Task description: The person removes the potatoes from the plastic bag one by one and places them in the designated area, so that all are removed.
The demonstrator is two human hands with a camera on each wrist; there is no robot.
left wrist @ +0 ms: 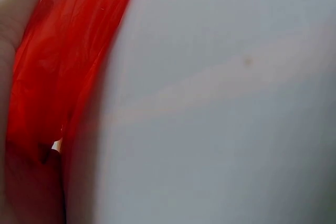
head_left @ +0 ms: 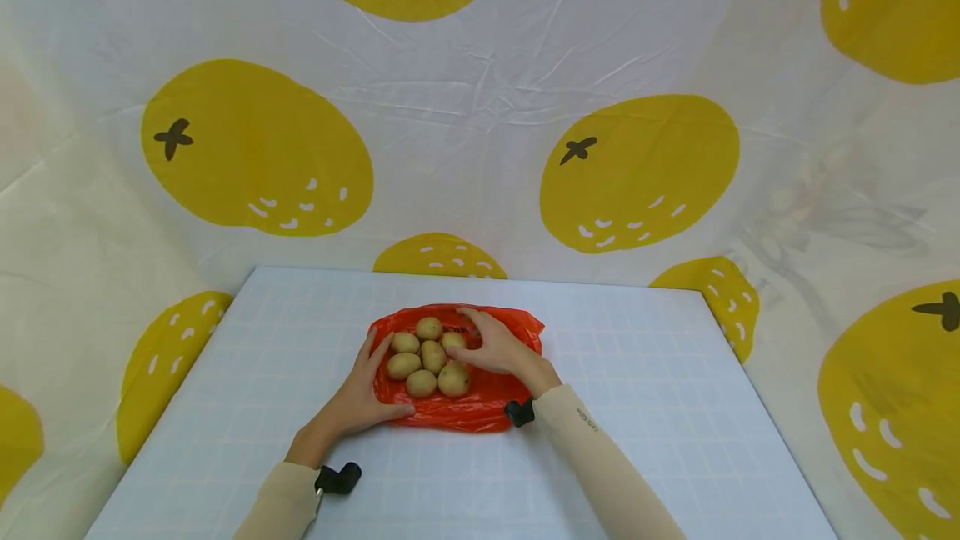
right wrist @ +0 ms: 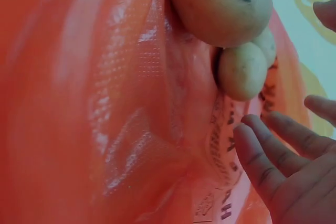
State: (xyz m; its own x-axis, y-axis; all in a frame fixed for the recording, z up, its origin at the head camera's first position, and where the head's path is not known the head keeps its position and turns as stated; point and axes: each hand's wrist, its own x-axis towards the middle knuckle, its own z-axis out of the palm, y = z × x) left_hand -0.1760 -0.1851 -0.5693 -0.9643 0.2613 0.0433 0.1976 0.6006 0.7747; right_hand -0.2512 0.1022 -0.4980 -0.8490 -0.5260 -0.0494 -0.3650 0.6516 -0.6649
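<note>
Left hand [head_left: 362,401], fingers spread, touches a red bag [head_left: 487,407]; the right hand [head_left: 498,347], also spread, sits opposite it over the bag. Potatoes [head_left: 432,358] cluster on the bag between both hands. Beneath them lies a pale table [head_left: 637,373]; beyond, a fruit-print sheet [head_left: 465,190].

Long and beige, the left sleeve [head_left: 276,500] matches the right sleeve [head_left: 611,473], which carries, from where I stand, a small dark marking [head_left: 588,420] near its end, too fine to read. A stubby black camera [head_left: 339,478] sits beside the left one, another black camera [head_left: 520,412] beside the right, and the fingers [right wrist: 260,157] are bare
</note>
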